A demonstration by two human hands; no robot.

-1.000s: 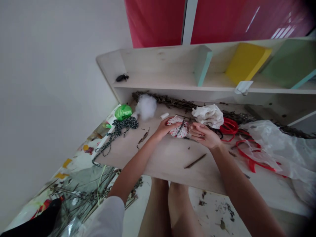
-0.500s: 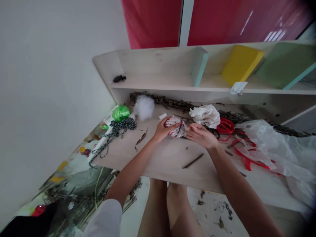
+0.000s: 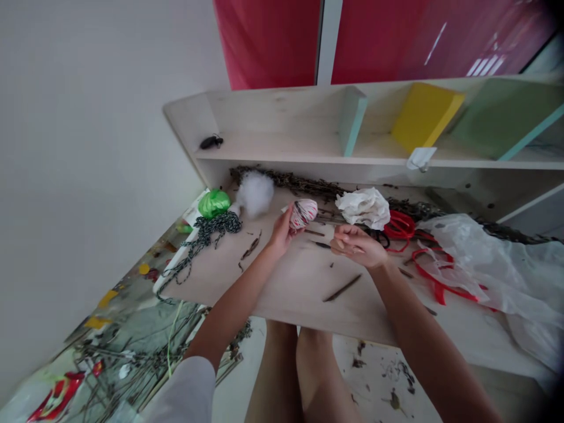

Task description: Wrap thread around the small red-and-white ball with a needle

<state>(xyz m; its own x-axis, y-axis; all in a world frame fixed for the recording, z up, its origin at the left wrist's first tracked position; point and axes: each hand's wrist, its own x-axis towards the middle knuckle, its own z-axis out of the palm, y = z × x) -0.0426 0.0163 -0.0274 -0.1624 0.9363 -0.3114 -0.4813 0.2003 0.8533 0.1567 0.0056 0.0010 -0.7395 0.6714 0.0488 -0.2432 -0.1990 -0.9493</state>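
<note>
Ball [image 3: 304, 212]: stringy, ridged, matt. Desk [image 3: 291, 288]: pale wood, smooth, matt. Bag [image 3: 506, 258]: sheer plastic, wrinkled, slight shine. Green bundle [image 3: 214, 203]: glossy, plastic-looking. Fluff [image 3: 256, 192]: fibrous, matt. Cord [image 3: 222, 222]: braided, rough. Wad [image 3: 363, 208]: crumpled, papery.

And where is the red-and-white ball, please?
The red-and-white ball is in the left hand, near the head view's middle, between white fluff and a crumpled white wad.

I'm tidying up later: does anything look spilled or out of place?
Yes. Dark scraps lie scattered across the pale floor below the work surface, as if spilled. A brown stick lies loose near the surface's front edge, apart from the dark bundle along the back.
</note>
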